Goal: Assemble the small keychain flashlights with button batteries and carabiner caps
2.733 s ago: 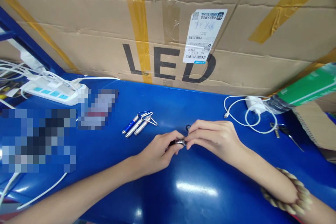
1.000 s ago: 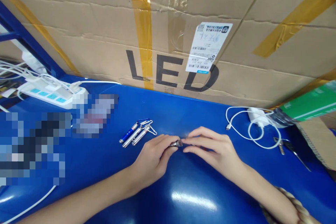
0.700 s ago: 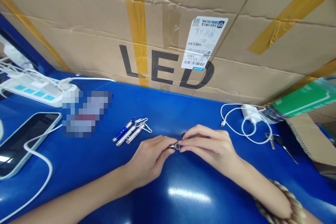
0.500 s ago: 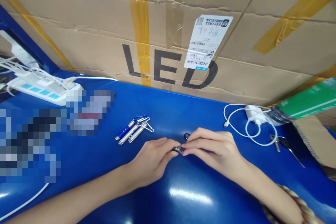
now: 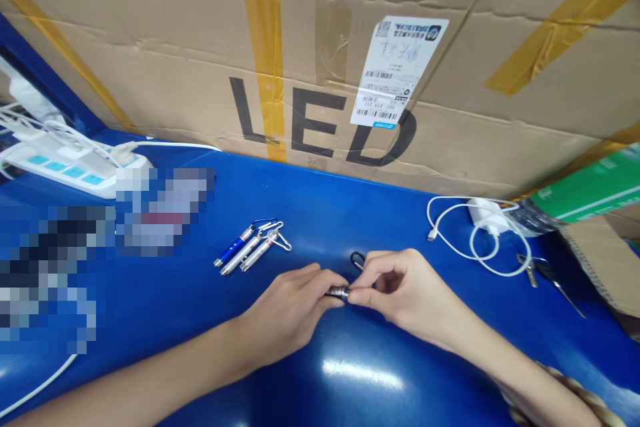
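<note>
Left hand [image 5: 290,310] and right hand [image 5: 400,290]: fingers pinching one small torch [image 5: 339,291]. Three torches [image 5: 247,248] lie near. Carton [image 5: 320,53] behind reads "LED".

My hands [image 5: 345,297] meet over the middle of the blue counter [image 5: 360,227]. At 6 o'clock, between my forearms, the counter surface lies bare. At 12 o'clock a strip of bare counter runs up to the cardboard box [image 5: 320,80], which walls off the whole far edge. At 10 o'clock three small flashlights [image 5: 247,248] lie side by side, near my left hand [image 5: 293,310] but apart from it. Farther out at 9 to 10 o'clock sits a power strip [image 5: 75,167] with cables. At 2 o'clock a white charger with its looped cable [image 5: 480,233] blocks the way; keys [image 5: 543,273] lie beyond it at 3 o'clock. A black clip [image 5: 357,259] lies just beside my right hand [image 5: 400,290] at 12 o'clock.
</note>
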Available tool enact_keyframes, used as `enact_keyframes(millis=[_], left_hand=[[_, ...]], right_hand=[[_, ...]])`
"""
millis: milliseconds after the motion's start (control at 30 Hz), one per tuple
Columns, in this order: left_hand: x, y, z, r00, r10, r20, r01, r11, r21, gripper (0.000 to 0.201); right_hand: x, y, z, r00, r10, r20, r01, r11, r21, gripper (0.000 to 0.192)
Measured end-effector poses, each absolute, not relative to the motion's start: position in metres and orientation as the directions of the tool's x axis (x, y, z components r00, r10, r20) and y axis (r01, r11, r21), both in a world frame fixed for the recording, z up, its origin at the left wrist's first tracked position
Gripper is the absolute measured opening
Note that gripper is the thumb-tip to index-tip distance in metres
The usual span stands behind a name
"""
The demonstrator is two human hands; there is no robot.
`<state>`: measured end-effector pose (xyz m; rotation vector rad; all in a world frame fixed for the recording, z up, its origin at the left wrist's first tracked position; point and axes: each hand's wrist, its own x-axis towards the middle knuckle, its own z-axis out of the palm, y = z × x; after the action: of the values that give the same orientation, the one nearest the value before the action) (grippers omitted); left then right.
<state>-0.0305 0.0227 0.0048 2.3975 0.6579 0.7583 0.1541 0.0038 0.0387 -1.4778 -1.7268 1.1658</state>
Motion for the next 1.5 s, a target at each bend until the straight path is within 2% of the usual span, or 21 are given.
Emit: enact_keyframes(millis=[100, 233, 433, 700, 933, 1067, 1233, 1367, 1500], left_hand=[[-0.031, 0.022, 0.0, 0.681, 0.605, 0.412, 0.278, -0.735, 0.619, 0.013], [-0.031, 0.023, -0.007, 0.662, 0.584, 0.47, 0.274, -0.772, 0.574, 0.014], [-0.029, 0.026, -0.012, 0.637, 0.562, 0.527, 0.269, -0.804, 0.531, 0.014], [-0.029, 0.027, -0.012, 0.624, 0.56, 0.544, 0.278, -0.811, 0.515, 0.015], [-0.029, 0.025, -0.014, 0.588, 0.626, 0.511, 0.256, -0.744, 0.617, 0.011], [-0.029, 0.025, -0.011, 0.582, 0.663, 0.471, 0.301, -0.714, 0.633, 0.01], [-0.028, 0.025, -0.013, 0.563, 0.659, 0.499, 0.288, -0.722, 0.63, 0.019], [-0.028, 0.025, -0.014, 0.574, 0.679, 0.459, 0.265, -0.684, 0.68, 0.019], [-0.028, 0.025, -0.01, 0.578, 0.727, 0.37, 0.292, -0.607, 0.739, 0.019]], right_hand=[[0.153, 0.004, 0.037, -0.215, 0.951, -0.222, 0.367, -0.132, -0.921, 0.019], [0.151, 0.007, 0.034, -0.193, 0.909, -0.37, 0.306, -0.303, -0.903, 0.028], [0.149, 0.009, 0.029, -0.205, 0.865, -0.458, 0.235, -0.411, -0.881, 0.035], [0.149, 0.011, 0.023, -0.194, 0.859, -0.474, 0.245, -0.425, -0.871, 0.037], [0.151, 0.011, 0.023, -0.199, 0.857, -0.476, 0.259, -0.423, -0.869, 0.038], [0.154, 0.012, 0.024, -0.201, 0.851, -0.486, 0.264, -0.43, -0.863, 0.037], [0.157, 0.012, 0.021, -0.236, 0.871, -0.43, 0.256, -0.371, -0.892, 0.035], [0.157, 0.013, 0.019, -0.255, 0.885, -0.389, 0.257, -0.326, -0.91, 0.033], [0.164, 0.017, 0.025, -0.209, 0.923, -0.324, 0.376, -0.23, -0.898, 0.028]])
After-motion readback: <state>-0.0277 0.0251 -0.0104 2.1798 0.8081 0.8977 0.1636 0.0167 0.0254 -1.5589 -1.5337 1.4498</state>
